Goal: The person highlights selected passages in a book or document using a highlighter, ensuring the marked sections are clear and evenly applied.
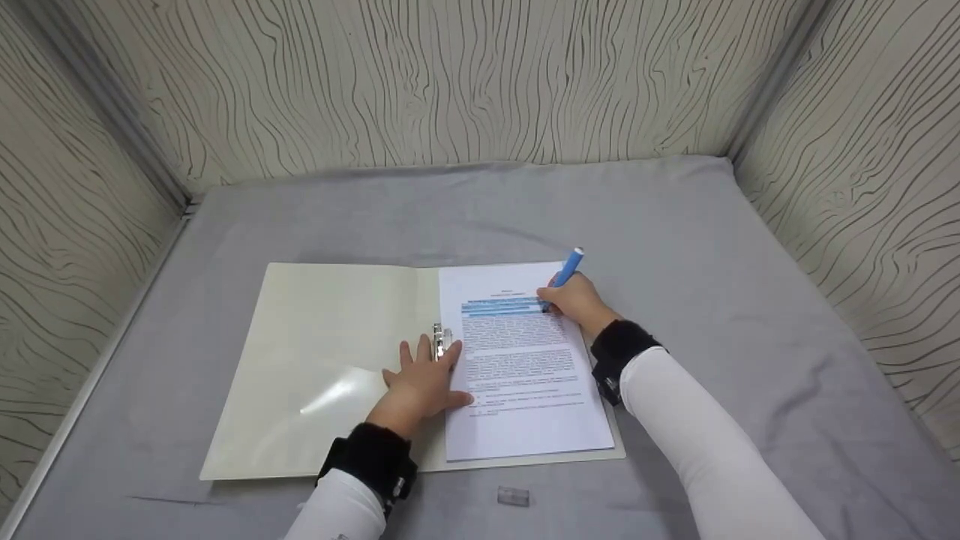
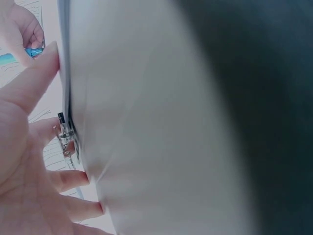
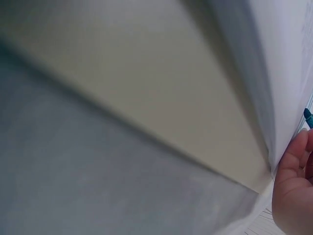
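Highlighting is under way: right hand grips the blue highlighter at frame center on the printed page; left hand lies flat on the folder. Next, probably another steady stroke.

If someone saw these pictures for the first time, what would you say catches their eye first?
Likely the blue highlighter gripped in the right hand, its tip on the blue-marked lines near the top of the printed page. Next, the left hand pressing flat by the metal clip of the open cream folder. A small clear cap lies on the grey cloth in front of the folder.
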### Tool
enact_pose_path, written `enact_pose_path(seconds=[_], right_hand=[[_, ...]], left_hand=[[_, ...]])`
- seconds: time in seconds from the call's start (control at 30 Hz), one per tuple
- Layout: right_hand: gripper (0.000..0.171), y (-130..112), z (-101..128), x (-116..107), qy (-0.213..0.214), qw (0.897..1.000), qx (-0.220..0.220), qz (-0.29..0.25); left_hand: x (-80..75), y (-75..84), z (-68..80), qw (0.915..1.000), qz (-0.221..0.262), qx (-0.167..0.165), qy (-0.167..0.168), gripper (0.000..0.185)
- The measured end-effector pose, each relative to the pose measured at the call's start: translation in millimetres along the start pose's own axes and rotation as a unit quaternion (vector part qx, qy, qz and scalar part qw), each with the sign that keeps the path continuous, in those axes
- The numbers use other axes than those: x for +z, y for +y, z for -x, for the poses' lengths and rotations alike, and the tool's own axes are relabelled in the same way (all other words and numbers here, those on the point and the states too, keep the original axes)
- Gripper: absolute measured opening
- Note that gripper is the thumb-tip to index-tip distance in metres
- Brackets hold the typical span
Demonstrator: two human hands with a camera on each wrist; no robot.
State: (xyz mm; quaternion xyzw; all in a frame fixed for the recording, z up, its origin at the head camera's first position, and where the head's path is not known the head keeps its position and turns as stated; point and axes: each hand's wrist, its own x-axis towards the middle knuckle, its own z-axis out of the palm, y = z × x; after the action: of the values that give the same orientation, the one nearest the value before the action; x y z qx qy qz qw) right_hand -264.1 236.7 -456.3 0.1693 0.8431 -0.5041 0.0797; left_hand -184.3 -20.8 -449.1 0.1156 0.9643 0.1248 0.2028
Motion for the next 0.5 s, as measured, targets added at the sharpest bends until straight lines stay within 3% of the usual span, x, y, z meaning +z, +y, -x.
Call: enact_pose_path(seconds=[0.5], right_hand=[[0.019, 0.0, 0.1, -0.7, 0.0, 1.0, 0.0, -0.001]], left_hand=[[1.2, -0.2, -1.5, 1.0, 0.006, -0.002, -0.003, 0.084]])
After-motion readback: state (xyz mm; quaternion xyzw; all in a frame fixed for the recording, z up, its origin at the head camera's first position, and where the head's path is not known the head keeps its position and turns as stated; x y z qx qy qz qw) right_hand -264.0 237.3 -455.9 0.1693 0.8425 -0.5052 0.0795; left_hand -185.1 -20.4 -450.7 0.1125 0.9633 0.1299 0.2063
